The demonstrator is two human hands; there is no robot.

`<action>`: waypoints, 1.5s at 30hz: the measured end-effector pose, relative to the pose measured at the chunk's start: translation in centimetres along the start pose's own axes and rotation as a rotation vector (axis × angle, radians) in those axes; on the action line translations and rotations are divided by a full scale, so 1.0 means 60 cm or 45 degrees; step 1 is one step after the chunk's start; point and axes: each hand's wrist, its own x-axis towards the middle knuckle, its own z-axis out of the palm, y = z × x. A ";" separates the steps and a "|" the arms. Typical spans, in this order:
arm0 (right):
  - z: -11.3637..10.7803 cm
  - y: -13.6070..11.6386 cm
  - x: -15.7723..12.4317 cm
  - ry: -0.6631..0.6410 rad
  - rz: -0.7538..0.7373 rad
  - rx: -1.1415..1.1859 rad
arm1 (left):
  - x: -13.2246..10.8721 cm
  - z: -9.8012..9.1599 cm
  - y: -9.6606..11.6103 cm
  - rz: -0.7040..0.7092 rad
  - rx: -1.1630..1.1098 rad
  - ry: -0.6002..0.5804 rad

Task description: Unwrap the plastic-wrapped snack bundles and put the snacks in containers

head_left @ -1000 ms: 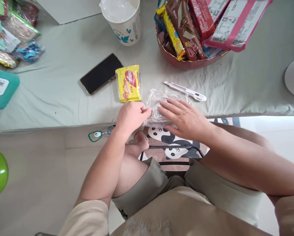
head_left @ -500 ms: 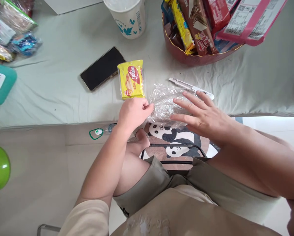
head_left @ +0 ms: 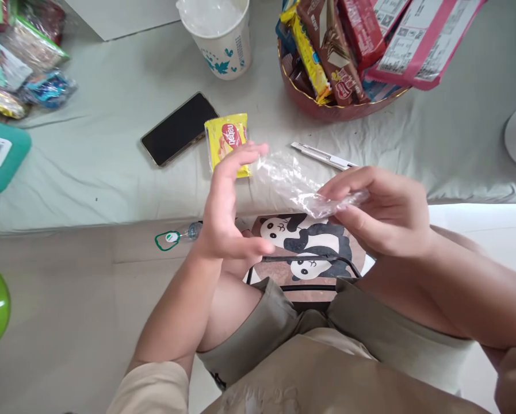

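Note:
Between the fingers and thumb of my right hand (head_left: 378,213) is a crumpled clear plastic wrapper (head_left: 294,184), raised at the near edge of the cloth-covered surface. My left hand (head_left: 229,210) is open beside the wrapper's left end, thumb and fingers spread wide. Behind those fingers lies a yellow wafer packet (head_left: 226,135), partly covered by them. A white utility knife (head_left: 322,155) rests just beyond the wrapper, its handle end partly hidden by my right hand.
A black phone (head_left: 178,129) lies left of the packet. Farther back stand a paper cup (head_left: 223,54) and a red bowl (head_left: 327,112) full of snack packs. Bagged snacks (head_left: 33,52) and a teal box (head_left: 3,155) occupy the left. A panda-print bag (head_left: 309,236) sits below the edge.
My right hand has closed on the plastic wrapper and lifted it from the surface. My left hand has gone from closed fingers to spread ones. The view has shifted slightly.

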 end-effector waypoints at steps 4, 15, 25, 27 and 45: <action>0.015 -0.015 -0.005 0.046 0.198 0.273 | 0.002 0.015 -0.001 0.137 -0.151 0.033; 0.023 0.006 0.000 0.160 0.308 0.275 | 0.009 0.024 0.008 -0.353 -0.284 0.067; 0.024 0.035 0.017 0.373 0.403 0.328 | 0.019 0.015 -0.004 -0.520 -0.289 0.266; 0.023 0.036 0.018 0.341 0.329 0.250 | 0.020 0.014 -0.007 -0.539 -0.343 0.261; 0.034 0.041 0.014 0.042 0.255 0.338 | 0.028 0.022 -0.011 -0.719 -0.298 0.085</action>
